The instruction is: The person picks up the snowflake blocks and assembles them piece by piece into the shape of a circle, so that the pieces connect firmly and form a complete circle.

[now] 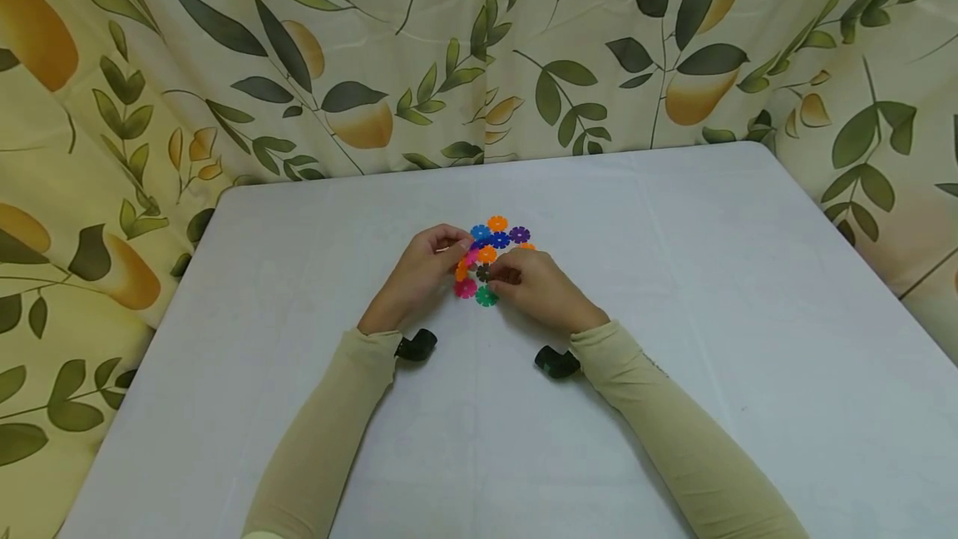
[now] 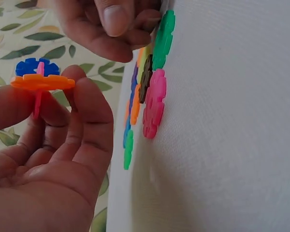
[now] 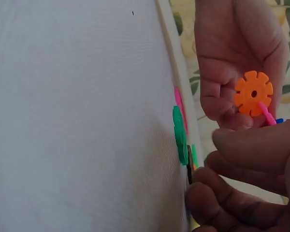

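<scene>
My left hand [image 1: 427, 269] pinches a small joined piece of notched plastic discs, raised off the table: an orange disc [image 2: 41, 83] with a pink disc [image 2: 37, 107] slotted through it and a blue disc [image 2: 26, 66] on the pink one's other end. Fingers loosely bent, my right hand [image 1: 542, 288] is low over the loose discs, its fingertips close to a dark brown disc [image 2: 146, 79]. Nothing shows between its thumb and fingers in the right wrist view. Nearest that hand lie a green disc [image 3: 179, 135] and a pink disc [image 2: 154, 104], flat on the table.
Behind the hands lie several more loose discs, among them a purple disc [image 1: 520, 234], a light blue disc [image 1: 480, 232] and an orange disc [image 1: 497, 224]. The white-covered table [image 1: 299, 273] ends at a leaf-patterned curtain [image 1: 569, 65]. A black device [image 1: 416, 345] sits at each wrist.
</scene>
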### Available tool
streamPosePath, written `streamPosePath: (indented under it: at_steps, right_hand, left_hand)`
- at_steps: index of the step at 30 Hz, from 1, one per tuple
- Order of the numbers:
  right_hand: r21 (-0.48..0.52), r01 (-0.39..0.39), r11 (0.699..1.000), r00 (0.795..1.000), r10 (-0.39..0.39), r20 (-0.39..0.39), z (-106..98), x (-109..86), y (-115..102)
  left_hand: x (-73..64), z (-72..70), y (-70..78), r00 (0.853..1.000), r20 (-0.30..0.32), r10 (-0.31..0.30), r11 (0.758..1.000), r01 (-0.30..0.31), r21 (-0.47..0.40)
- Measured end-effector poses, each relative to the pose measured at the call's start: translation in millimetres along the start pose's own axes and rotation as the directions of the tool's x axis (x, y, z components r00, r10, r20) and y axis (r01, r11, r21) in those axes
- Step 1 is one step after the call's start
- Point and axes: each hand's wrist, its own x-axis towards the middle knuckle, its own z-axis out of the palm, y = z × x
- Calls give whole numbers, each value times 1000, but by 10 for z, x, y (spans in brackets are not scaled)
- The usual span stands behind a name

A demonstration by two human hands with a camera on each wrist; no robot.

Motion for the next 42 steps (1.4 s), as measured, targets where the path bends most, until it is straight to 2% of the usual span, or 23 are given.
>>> streamPosePath:
  at_steps: [5,10,17,19,25,29,33,36,42]
  right_hand:
    - [-65,23,998,996,-18,83,24,9,3]
    - [-120,13,993,994,0,111,46,6,-4]
    - [-54,-45,998,992,51,117,4,-9,-10]
    - [-46,-67,997,991,72,114,-30,-15,-2]
    - [-38,-138,990,986,141,92,-166,-40,60]
    - [-15,-153,988,987,154,49,-249,-60,151]
    - [18,-138,990,990,138,-5,-312,-69,243]
    - [52,-154,987,987,156,-31,-347,-65,270]
    - [147,-193,970,979,199,-32,-380,-61,252]
  left_hand:
    - [-2,9,9,1000,0,9,1000,-9,-23]
    - [-10,7,5,1000,-13,-6,1000,6,-8]
    - [-6,4,-27,1000,-9,12,1000,-12,-7]
    - [-1,13,-31,1000,-15,3,1000,-3,-17]
    - [14,47,-29,995,-54,-80,997,80,-5]
    - [24,51,-49,991,-48,-121,992,122,20]
    - [28,50,-71,991,-11,-130,990,130,51]
    - [28,56,-73,993,15,-121,991,120,58]
    - [21,78,-53,993,29,-114,991,112,80]
